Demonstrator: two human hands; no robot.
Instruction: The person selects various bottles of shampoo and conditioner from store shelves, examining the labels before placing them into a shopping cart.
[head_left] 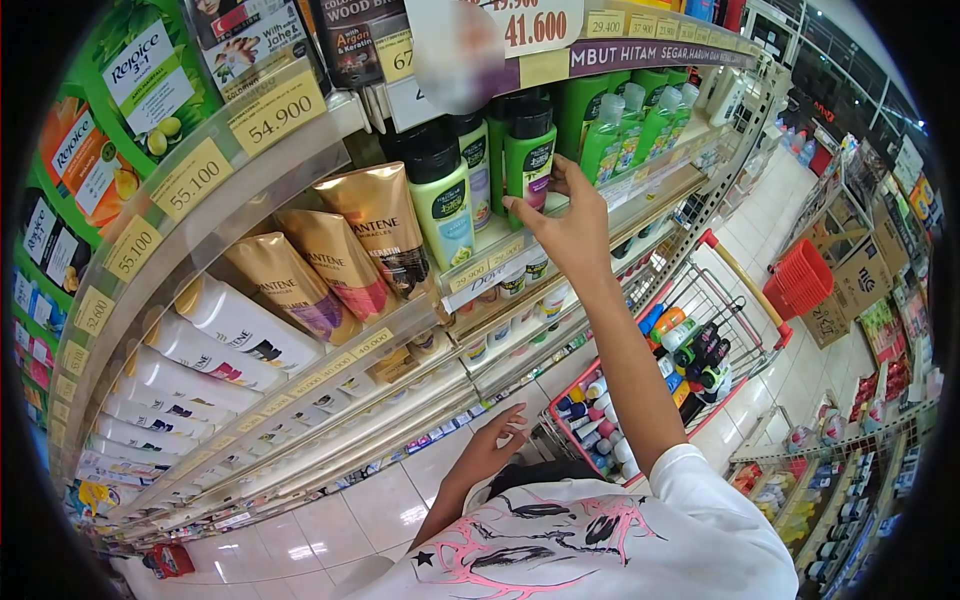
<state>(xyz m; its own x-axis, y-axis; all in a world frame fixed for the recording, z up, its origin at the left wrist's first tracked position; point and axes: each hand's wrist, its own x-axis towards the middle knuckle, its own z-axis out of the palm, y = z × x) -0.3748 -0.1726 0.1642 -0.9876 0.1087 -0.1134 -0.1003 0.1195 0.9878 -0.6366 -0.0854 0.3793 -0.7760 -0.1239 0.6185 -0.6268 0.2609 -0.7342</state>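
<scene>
At the upper middle of the head view, my right hand (pixel 565 215) has its thumb and fingers on the lower part of a green bottle with a black cap (pixel 530 155) on the shelf. To its left is a light green bottle with a black cap (pixel 440 205); to its right are green bottles with clear caps (pixel 602 140). My left hand (pixel 492 440) hangs low in front of my body, fingers apart and holding nothing, nearest to the lower shelves (pixel 400 400).
Gold tubes (pixel 380 220) and white bottles (pixel 245 320) fill the shelf at left. A shopping cart (pixel 745 370) full of bottles stands beside me at right. Farther off are red baskets (pixel 800 280), cardboard boxes (pixel 862 275) and another stocked shelf (pixel 850 450).
</scene>
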